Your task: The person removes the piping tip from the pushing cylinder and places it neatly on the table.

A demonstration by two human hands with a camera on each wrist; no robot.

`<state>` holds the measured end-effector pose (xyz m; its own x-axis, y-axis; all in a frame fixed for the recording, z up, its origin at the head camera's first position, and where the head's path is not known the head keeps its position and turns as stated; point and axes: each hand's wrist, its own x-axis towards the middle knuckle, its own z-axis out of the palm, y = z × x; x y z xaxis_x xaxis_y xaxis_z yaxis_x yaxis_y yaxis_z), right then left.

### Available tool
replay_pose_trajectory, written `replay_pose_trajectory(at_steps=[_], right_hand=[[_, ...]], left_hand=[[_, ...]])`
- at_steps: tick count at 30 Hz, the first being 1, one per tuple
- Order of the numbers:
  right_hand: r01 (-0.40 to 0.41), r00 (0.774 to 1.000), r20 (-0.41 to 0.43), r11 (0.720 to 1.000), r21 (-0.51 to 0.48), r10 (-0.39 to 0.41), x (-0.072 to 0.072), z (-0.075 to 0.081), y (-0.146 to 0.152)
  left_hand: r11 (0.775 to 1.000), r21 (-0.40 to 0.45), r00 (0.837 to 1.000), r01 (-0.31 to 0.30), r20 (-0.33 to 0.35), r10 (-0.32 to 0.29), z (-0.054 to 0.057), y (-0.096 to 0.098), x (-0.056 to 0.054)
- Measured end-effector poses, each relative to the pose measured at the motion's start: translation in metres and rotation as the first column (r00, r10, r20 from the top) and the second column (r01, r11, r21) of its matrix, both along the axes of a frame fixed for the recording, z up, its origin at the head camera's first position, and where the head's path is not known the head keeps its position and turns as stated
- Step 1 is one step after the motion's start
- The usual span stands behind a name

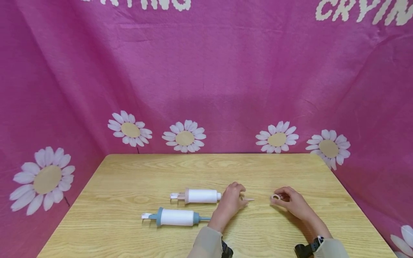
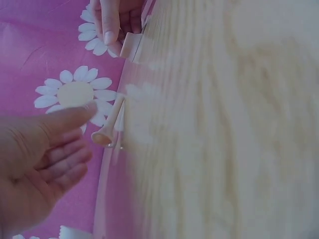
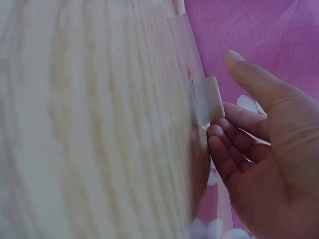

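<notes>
My left hand [image 1: 230, 199] is over the table just right of a pink-and-white syringe-like tool [image 1: 202, 196]. A small pink funnel-tipped tube [image 2: 109, 124] lies on the table beside that hand. In the left wrist view the thumb and fingers are spread, with a gap to the tube. On the right, my right hand [image 1: 292, 202] is around a short pale pink ring [image 3: 208, 99] that sits on the table. Its thumb stands away from the ring, while the fingers are against or close behind it; contact is hard to tell.
A blue-and-white syringe-like tool [image 1: 177, 217] lies nearer the front, its thin blue tip reaching toward the left forearm. Purple cloth [image 1: 206, 89] with daisies hangs behind and beside the wooden table [image 1: 129, 172].
</notes>
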<state>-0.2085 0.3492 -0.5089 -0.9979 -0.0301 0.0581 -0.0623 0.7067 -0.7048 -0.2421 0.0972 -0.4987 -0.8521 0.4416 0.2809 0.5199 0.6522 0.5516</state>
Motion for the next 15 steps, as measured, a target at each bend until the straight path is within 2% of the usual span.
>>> replay_pose_trajectory(at_steps=[2,6,15], right_hand=[[0.011,1.000,-0.010,1.000,0.014,-0.011,0.001,0.002,-0.002],[0.028,0.996,-0.080,0.999,0.016,-0.027,0.002,0.006,-0.008],[-0.029,0.969,-0.245,0.999,-0.027,0.022,0.001,0.003,-0.031]], left_hand=[[1.000,0.023,0.999,0.000,-0.032,0.001,0.001,-0.003,0.001],[0.998,0.057,0.998,0.004,-0.056,-0.001,0.005,-0.010,0.004],[0.995,0.092,0.996,0.033,-0.085,-0.025,0.013,-0.031,0.010]])
